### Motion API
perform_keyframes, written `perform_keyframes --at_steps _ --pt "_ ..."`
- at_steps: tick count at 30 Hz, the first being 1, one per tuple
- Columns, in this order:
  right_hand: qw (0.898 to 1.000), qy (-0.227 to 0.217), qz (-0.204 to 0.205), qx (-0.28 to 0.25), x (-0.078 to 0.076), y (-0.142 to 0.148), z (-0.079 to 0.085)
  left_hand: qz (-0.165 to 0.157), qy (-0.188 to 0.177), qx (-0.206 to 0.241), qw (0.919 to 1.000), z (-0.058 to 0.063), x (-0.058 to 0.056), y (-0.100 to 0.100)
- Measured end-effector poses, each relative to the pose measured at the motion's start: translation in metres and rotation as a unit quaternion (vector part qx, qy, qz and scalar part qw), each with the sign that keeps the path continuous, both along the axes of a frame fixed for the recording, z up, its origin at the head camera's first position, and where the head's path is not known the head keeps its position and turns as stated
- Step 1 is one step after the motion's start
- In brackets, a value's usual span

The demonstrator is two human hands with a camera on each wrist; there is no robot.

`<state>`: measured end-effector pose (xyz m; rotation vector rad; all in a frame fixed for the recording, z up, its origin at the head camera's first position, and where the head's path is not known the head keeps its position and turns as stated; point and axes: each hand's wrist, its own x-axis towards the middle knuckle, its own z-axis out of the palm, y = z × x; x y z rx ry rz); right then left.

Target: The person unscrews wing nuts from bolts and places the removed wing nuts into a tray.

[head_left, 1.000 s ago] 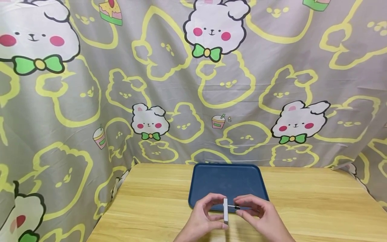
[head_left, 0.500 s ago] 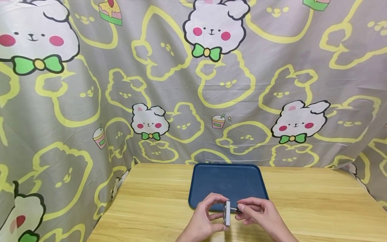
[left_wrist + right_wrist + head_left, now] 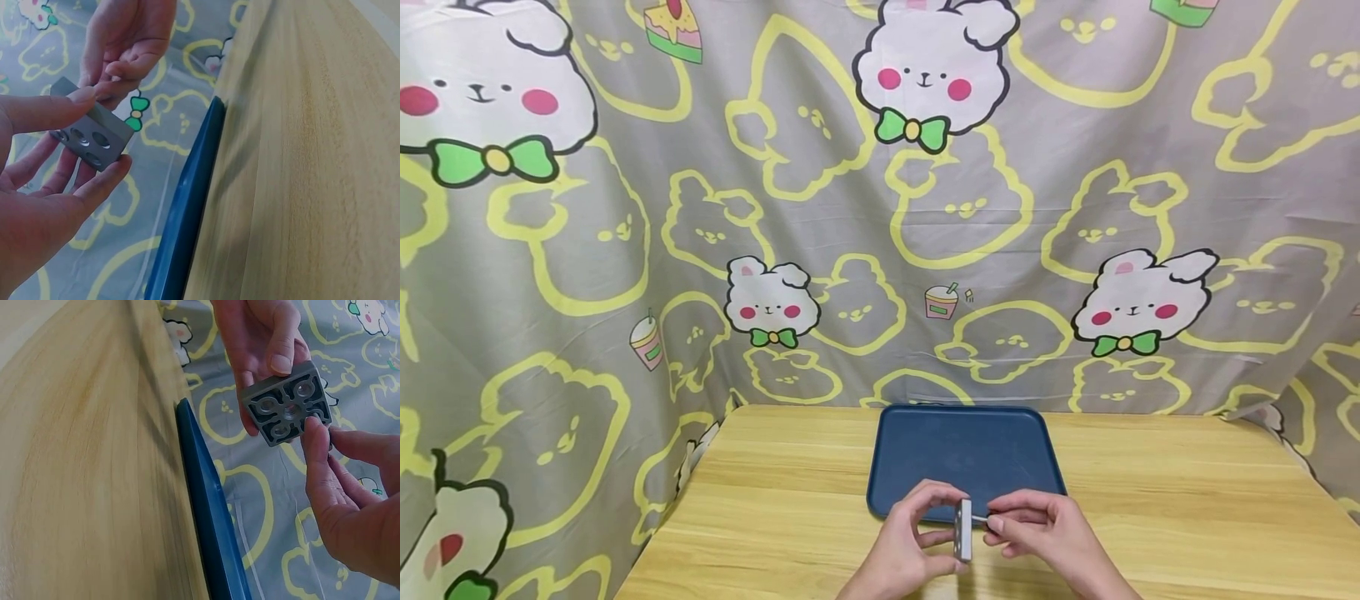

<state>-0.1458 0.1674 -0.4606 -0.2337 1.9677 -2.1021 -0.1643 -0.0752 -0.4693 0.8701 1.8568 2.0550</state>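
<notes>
My left hand [image 3: 901,540] grips a small grey square metal block [image 3: 963,531] by its edges, thumb on one side and fingers on the other. It stands on edge above the wooden table. Round holes mark one face of the block [image 3: 94,139] in the left wrist view; the recessed, ribbed other face of the block [image 3: 289,411] shows in the right wrist view. With thumb and fingertips, my right hand [image 3: 1048,533] pinches a thin metal screw [image 3: 980,518], which meets the block at a corner hole. Fingers hide its head; how deep it sits I cannot tell.
A dark blue tray [image 3: 962,454] lies on the wooden table [image 3: 760,500] just beyond the hands. A grey curtain [image 3: 850,217] printed with cartoon bears hangs behind and to the sides of the table.
The block has turned slightly, showing more of its edge, and shifted a little right and down. My right fingers have re-gripped, now covering the dark end of the screw that showed earlier.
</notes>
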Motion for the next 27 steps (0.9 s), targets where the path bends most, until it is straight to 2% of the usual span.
perform_keyframes --at_steps 9,13,16,19,25,27 --pt "0.997 0.063 -0.022 0.032 0.003 -0.005 0.000 0.003 -0.014 0.008 0.9999 0.000 -0.001 0.001" --pt "0.990 0.111 -0.047 0.074 0.006 -0.009 0.001 0.002 -0.024 0.012 0.9996 0.000 -0.001 0.000" --pt "0.976 0.165 -0.071 0.120 0.008 -0.012 0.001 0.002 -0.031 0.015 0.9994 -0.001 -0.001 0.000" --pt "0.957 0.227 -0.088 0.155 0.009 -0.014 0.000 0.001 -0.034 0.014 0.9993 -0.001 -0.002 0.000" --pt "0.917 0.345 -0.099 0.172 0.008 -0.014 -0.005 -0.005 -0.047 0.021 0.9987 -0.003 -0.002 -0.002" --pt "0.899 0.388 -0.103 0.174 0.007 -0.014 -0.007 -0.007 -0.050 0.024 0.9984 -0.003 -0.003 -0.002"
